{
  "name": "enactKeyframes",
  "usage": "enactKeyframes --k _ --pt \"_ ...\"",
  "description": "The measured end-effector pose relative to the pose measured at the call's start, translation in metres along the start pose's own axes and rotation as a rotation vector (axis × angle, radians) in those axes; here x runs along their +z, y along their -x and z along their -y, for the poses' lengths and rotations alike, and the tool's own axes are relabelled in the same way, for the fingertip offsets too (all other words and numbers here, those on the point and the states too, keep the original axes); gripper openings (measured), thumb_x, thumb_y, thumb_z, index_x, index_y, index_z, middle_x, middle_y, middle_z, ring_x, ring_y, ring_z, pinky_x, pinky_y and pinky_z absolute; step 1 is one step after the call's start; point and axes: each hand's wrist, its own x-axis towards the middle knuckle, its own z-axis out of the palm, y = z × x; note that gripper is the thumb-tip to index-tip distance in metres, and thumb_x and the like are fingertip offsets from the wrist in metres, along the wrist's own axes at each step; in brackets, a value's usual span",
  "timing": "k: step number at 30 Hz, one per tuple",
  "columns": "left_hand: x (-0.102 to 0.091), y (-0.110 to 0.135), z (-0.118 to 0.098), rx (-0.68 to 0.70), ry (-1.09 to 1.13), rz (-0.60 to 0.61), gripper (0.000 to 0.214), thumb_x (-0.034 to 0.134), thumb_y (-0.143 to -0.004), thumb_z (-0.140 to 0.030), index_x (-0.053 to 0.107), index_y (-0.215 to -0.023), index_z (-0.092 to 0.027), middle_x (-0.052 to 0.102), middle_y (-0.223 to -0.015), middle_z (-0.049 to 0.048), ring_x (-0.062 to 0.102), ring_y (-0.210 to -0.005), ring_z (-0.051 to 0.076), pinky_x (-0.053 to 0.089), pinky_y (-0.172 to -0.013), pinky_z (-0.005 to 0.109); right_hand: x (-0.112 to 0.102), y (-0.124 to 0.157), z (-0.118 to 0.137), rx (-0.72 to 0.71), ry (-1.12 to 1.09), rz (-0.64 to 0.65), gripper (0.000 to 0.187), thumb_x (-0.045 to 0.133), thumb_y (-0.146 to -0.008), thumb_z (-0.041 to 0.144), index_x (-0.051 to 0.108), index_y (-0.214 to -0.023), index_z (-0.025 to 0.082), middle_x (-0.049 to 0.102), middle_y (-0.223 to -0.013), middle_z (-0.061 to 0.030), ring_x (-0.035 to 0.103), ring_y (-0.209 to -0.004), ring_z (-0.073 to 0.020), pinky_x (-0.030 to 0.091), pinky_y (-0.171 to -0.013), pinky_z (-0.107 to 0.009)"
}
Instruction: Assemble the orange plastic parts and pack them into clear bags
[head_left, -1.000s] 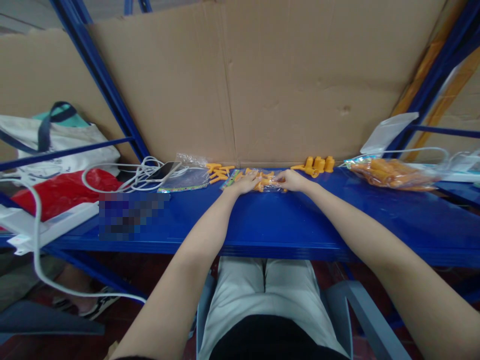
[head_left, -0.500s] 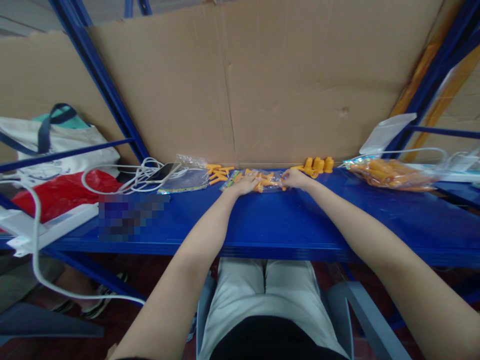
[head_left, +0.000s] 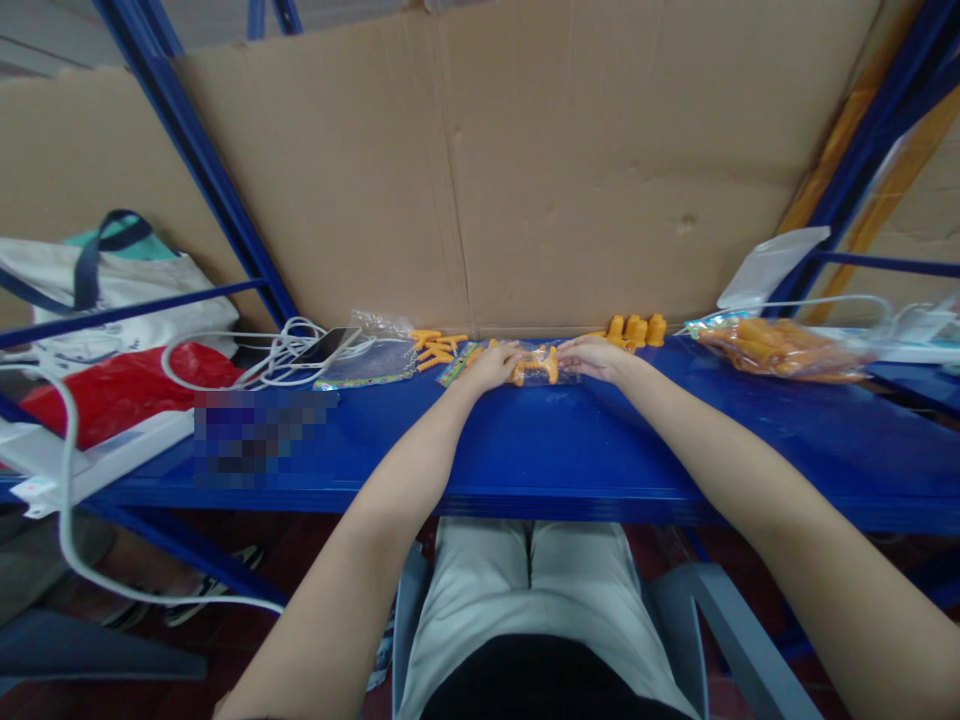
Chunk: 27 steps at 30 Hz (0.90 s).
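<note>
A clear plastic bag with orange plastic parts lies on the blue table, between my two hands. My left hand is closed over the left part of the bag, by its printed strip. At the bag's right end, my right hand grips the edge with bent fingers; the fingertips are partly hidden. A small heap of loose orange pegs lies to the left of my left hand. Behind my right hand stand several orange cup-shaped pieces.
A full bag of orange parts lies at the right. Further left are a flat clear bag, a phone, white cables, a red bag and a cloth tote. Cardboard backs the blue table.
My right hand has shifted slightly right and its fingers have spread over the bag's end. The orange parts in the bag now sit differently, with fewer showing between my hands.
</note>
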Motion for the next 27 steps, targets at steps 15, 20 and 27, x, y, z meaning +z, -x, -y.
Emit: enactKeyframes --k 15,20,27 --pt "0.004 -0.001 -0.022 -0.074 0.228 -0.219 0.013 0.051 -0.088 -0.013 0.062 -0.085 -0.020 0.072 -0.112 0.0050 0.065 -0.109 0.020 0.049 -0.098 0.035 0.022 0.012 0.001 0.011 -0.088 0.040 0.025 0.058 -0.082 -0.001 0.056 -0.065 0.016 0.061 -0.055 -0.0004 0.058 -0.052 -0.0070 0.055 -0.066 -0.021" --pt "0.001 0.001 -0.024 -0.063 0.238 -0.220 0.014 0.050 -0.088 -0.013 0.063 -0.088 -0.019 0.072 -0.112 0.0073 0.066 -0.108 0.021 0.049 -0.100 0.037 0.028 0.009 -0.005 -0.019 -0.174 0.141 0.018 0.063 -0.078 -0.002 0.062 -0.071 0.015 0.069 -0.068 -0.0034 0.068 -0.070 -0.0116 0.055 -0.089 -0.029" --pt "0.000 0.000 -0.022 -0.021 0.227 -0.271 0.017 0.046 -0.088 -0.012 0.062 -0.088 -0.019 0.071 -0.114 0.0063 0.064 -0.110 0.020 0.048 -0.099 0.036 0.020 0.005 -0.011 -0.011 -0.184 0.218 0.020 0.063 -0.076 -0.003 0.068 -0.078 0.017 0.071 -0.075 -0.0036 0.068 -0.073 -0.0120 0.053 -0.092 -0.032"
